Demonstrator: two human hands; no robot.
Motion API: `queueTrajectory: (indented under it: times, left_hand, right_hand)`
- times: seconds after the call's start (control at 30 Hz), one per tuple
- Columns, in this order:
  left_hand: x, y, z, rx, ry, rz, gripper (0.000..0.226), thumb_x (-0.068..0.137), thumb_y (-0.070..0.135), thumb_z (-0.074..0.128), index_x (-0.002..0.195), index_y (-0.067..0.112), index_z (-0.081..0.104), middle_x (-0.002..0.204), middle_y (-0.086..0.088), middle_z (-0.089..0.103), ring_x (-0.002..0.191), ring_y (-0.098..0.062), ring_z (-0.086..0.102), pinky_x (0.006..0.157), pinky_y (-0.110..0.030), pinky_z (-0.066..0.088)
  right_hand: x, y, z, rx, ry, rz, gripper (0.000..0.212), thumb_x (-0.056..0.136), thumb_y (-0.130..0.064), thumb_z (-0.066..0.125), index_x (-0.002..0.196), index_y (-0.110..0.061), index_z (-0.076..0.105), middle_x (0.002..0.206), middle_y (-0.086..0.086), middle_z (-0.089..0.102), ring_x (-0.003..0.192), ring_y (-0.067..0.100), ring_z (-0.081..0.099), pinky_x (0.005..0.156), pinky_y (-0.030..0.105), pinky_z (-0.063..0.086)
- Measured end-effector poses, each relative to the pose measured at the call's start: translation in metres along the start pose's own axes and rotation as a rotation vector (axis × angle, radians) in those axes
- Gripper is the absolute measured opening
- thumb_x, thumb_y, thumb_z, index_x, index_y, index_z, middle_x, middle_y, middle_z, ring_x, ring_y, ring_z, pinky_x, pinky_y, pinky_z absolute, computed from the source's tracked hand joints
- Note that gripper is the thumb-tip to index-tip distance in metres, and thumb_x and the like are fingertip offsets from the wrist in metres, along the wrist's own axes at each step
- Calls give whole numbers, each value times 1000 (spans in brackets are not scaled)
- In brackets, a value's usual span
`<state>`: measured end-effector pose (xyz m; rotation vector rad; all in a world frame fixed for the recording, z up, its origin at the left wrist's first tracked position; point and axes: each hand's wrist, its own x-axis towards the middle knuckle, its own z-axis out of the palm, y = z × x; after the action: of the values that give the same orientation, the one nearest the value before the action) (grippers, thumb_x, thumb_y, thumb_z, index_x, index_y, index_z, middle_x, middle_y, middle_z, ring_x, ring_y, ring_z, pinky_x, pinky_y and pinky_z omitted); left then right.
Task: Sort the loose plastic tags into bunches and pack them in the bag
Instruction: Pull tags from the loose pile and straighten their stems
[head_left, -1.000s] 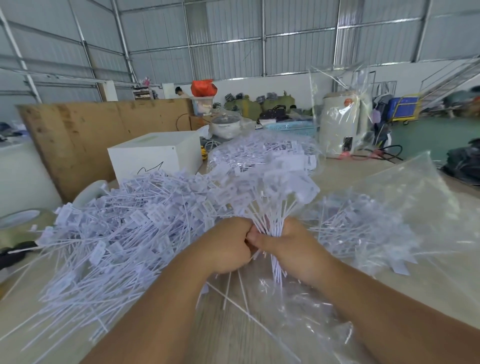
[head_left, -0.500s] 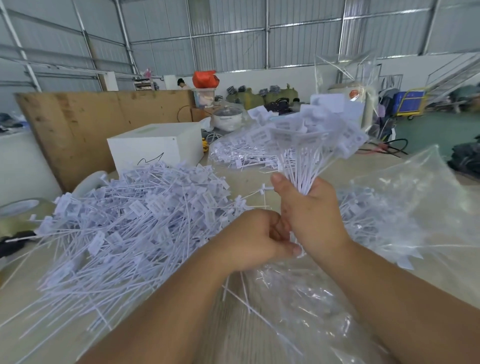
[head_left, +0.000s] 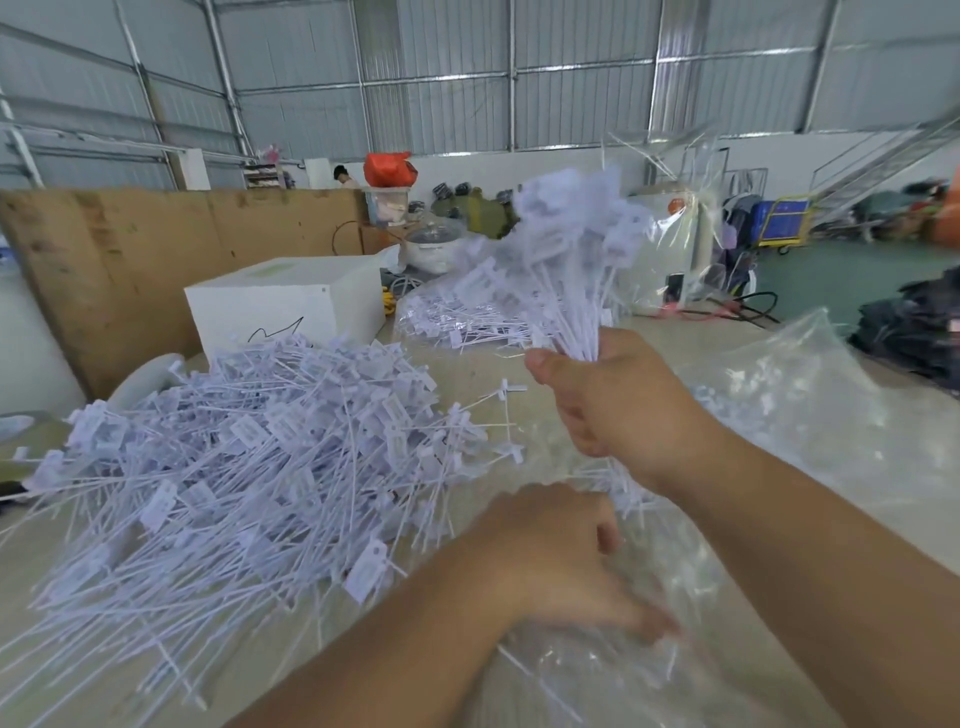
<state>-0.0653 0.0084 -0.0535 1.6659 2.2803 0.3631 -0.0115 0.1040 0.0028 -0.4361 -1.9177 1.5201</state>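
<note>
My right hand (head_left: 618, 400) grips a bunch of white plastic tags (head_left: 566, 270) by the stems and holds it upright above the table, heads fanned out at the top. My left hand (head_left: 566, 561) is lower, down on the clear plastic bag (head_left: 795, 426) that lies crumpled across the right of the table; its blurred fingers reach into the film, and I cannot make out whether they pinch it. A big heap of loose tags (head_left: 244, 467) covers the left of the table. Some tags show through the bag's film.
A white box (head_left: 291, 306) stands behind the heap, with a second pile of tags (head_left: 467, 322) beside it. A brown board (head_left: 156, 249) leans at the back left. A bagged white appliance (head_left: 670, 249) and cables sit at the far right edge.
My right hand has lifted the bunch higher and to the right. My left hand let go of the stems and dropped down onto the bag.
</note>
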Motion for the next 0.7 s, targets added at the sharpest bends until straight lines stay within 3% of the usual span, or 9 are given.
queueTrajectory:
  times: [0.1, 0.17, 0.3, 0.37, 0.43, 0.47, 0.53, 0.6, 0.7]
  left_hand:
    - [9, -12, -2, -39, 105, 30, 17, 73, 40, 68, 82, 33, 55, 84, 15, 57, 84, -10, 59, 72, -30, 48]
    - [14, -22, -9, -144, 183, 15, 5, 85, 23, 60, 80, 23, 59, 87, 6, 63, 87, -20, 64, 77, -32, 52]
    - [20, -43, -16, -517, 365, -121, 18, 92, 16, 56, 84, 13, 72, 84, -7, 70, 78, -23, 68, 71, -35, 52]
    - [17, -49, -17, -647, 638, -202, 34, 103, 19, 42, 102, -1, 69, 93, -15, 66, 85, -12, 68, 72, -26, 52]
    - [15, -52, -14, -750, 615, -114, 56, 106, 33, 22, 138, -6, 45, 129, -16, 56, 116, -2, 58, 80, -4, 41]
    - [13, -47, -15, -811, 517, -108, 49, 106, 28, 25, 139, -3, 45, 130, -7, 57, 114, 5, 57, 76, 2, 37]
    - [11, -36, -22, -871, 511, -39, 30, 100, 11, 41, 114, 6, 67, 96, 9, 67, 86, 3, 64, 68, -8, 45]
    - [11, -28, -29, -946, 658, -35, 29, 94, 11, 48, 81, 23, 71, 85, 10, 68, 88, -10, 63, 77, -26, 47]
    - [9, -27, -34, -904, 808, -17, 40, 92, 13, 51, 64, 35, 71, 76, 23, 67, 74, 8, 59, 73, -17, 41]
  right_hand:
    - [-10, -3, -8, -50, -166, 74, 41, 92, -16, 65, 61, -18, 39, 45, -4, 29, 36, 11, 22, 38, 17, 21]
    - [-18, -4, -17, -83, -266, 112, 40, 91, -16, 65, 58, -20, 43, 45, -4, 29, 37, 11, 22, 38, 17, 22]
    - [-37, 1, -45, 63, -460, 232, 35, 84, -18, 70, 53, -25, 55, 45, -5, 27, 36, 10, 22, 39, 15, 22]
    - [-49, 3, -56, 39, -578, 307, 18, 79, -22, 67, 63, -18, 63, 43, -3, 30, 35, 10, 26, 39, 15, 26]
    - [-59, 7, -68, -113, -684, 380, 20, 79, -23, 67, 81, -3, 67, 44, 1, 36, 36, 13, 33, 41, 18, 33]
    - [-62, 10, -74, -189, -703, 421, 29, 79, -23, 68, 90, 3, 66, 46, 2, 39, 38, 14, 36, 42, 20, 37]
    - [-67, 12, -85, -292, -663, 472, 35, 78, -27, 69, 96, 3, 65, 52, 4, 48, 44, 16, 43, 46, 25, 42]
    - [-71, 12, -91, -388, -558, 421, 24, 83, -28, 73, 90, -6, 67, 60, 5, 57, 50, 19, 50, 52, 30, 47]
    - [-71, 17, -100, -370, -306, 266, 18, 91, -23, 66, 78, -10, 62, 65, 9, 60, 53, 19, 53, 51, 32, 45]
